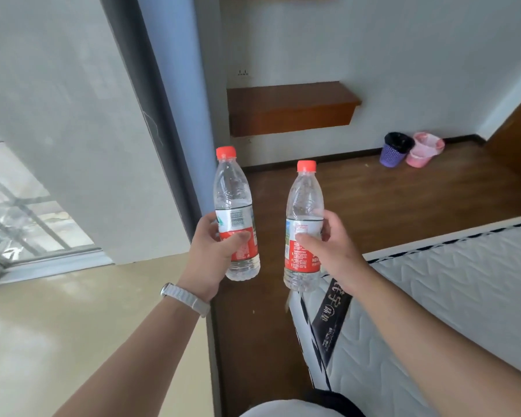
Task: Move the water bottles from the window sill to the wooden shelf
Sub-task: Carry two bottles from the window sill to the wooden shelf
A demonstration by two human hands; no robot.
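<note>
I hold two clear water bottles with red caps and red-and-white labels, both upright in the air. My left hand (pixel 215 251) is closed around the label of the left bottle (pixel 233 194). My right hand (pixel 333 248) grips the right bottle (pixel 303 200) at its label. The wooden shelf (pixel 292 103) is fixed to the white wall ahead, above and beyond both bottles, with nothing on its top. The beige window sill (pixel 73 311) lies at the lower left, below my left forearm.
A white quilted mattress (pixel 448 290) fills the lower right. Brown wood floor (pixel 388 200) runs between it and the wall. A purple basket (pixel 394 150) and a pink basket (pixel 424 150) stand on the floor by the wall. The window (pixel 21 212) is at the left.
</note>
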